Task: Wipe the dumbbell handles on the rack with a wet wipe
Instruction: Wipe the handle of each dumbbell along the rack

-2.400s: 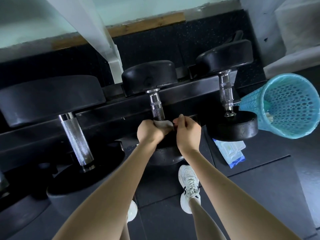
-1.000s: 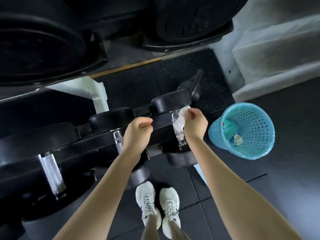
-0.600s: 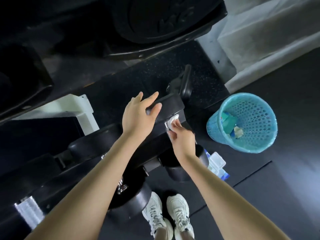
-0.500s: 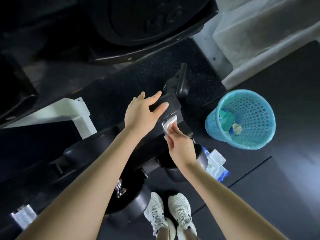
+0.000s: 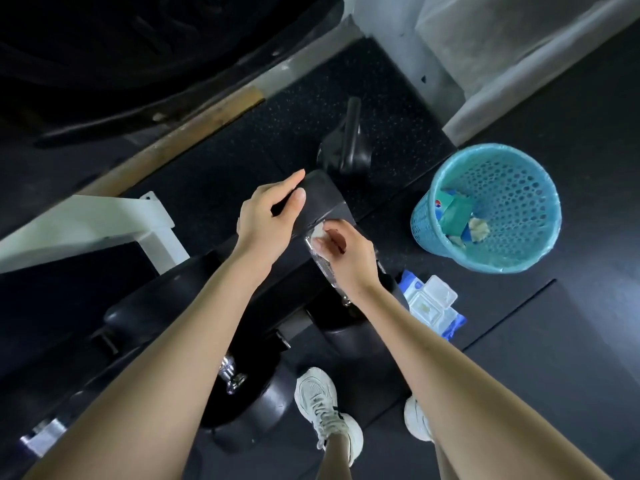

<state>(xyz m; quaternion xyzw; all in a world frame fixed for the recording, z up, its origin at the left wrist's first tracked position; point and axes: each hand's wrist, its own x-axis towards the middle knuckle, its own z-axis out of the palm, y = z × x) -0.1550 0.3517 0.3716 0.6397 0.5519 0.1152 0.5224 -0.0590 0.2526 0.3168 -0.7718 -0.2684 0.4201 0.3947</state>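
Wet wipe (image 5: 317,233): white;
Dumbbell handle (image 5: 323,271): silver, knurled;
Dumbbell head (image 5: 322,199): black;
Basket (image 5: 512,188): turquoise, round-hole perforation;
Wipe pack (image 5: 433,303): blue and white;
Shoes (image 5: 323,407): white;
Floor mat (image 5: 311,109): black, pale speckles

Dumbbell handle (image 5: 322,269): bright metal, knurled, shiny. Second handle (image 5: 231,372): chrome gleam, ribbed. Dumbbell head (image 5: 320,197): black rubber, smooth, dull sheen. Wet wipe (image 5: 317,233): white, soft, cloth-like, crumpled. Floor (image 5: 346,74): black speckled rubber, grainy, matt. Bin (image 5: 512,181): turquoise plastic, perforated, thin glossy liner over rim. Wipes pack (image 5: 431,303): glossy film, clear hard plastic lid. Shoes (image 5: 323,403): white mesh cloth. Wall strip (image 5: 194,123): bare wood, matt.
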